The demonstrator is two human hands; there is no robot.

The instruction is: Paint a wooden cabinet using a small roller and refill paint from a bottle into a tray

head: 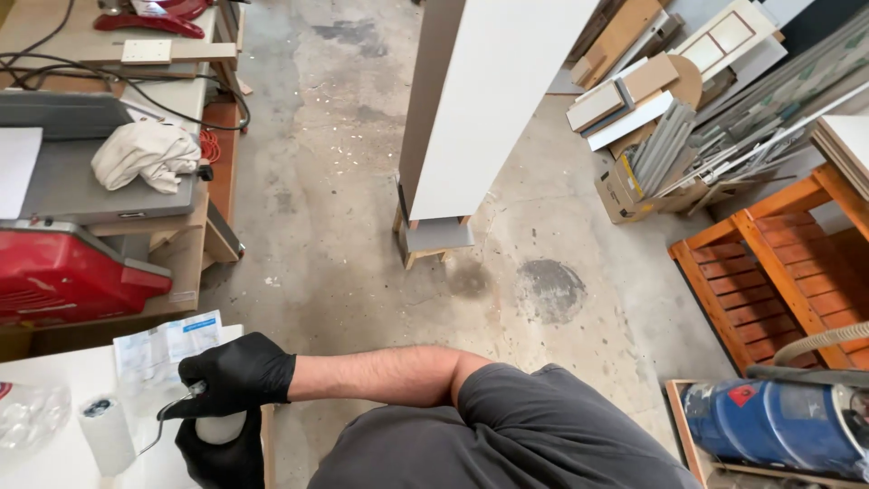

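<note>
Both my hands wear black gloves and meet at the lower left, over the edge of a white table (pixel 54 376). My right hand (pixel 237 373) reaches across my body and pinches the bent metal wire of a small paint roller (pixel 104 435), whose white sleeve stands on the table. Just below it, my left hand (pixel 222 460) is wrapped around the roller's pale handle (pixel 220 427). A printed paper sheet (pixel 169 347) lies right behind the hands. A clear plastic bag (pixel 30 414) sits at the far left.
A red machine (pixel 63 272) and a grey machine with a white cloth (pixel 145 156) stand on the left bench. A tall white panel (pixel 484 109) stands upright on the concrete floor. Board offcuts (pixel 647 104), an orange pallet (pixel 778 263) and a blue canister (pixel 769 421) fill the right.
</note>
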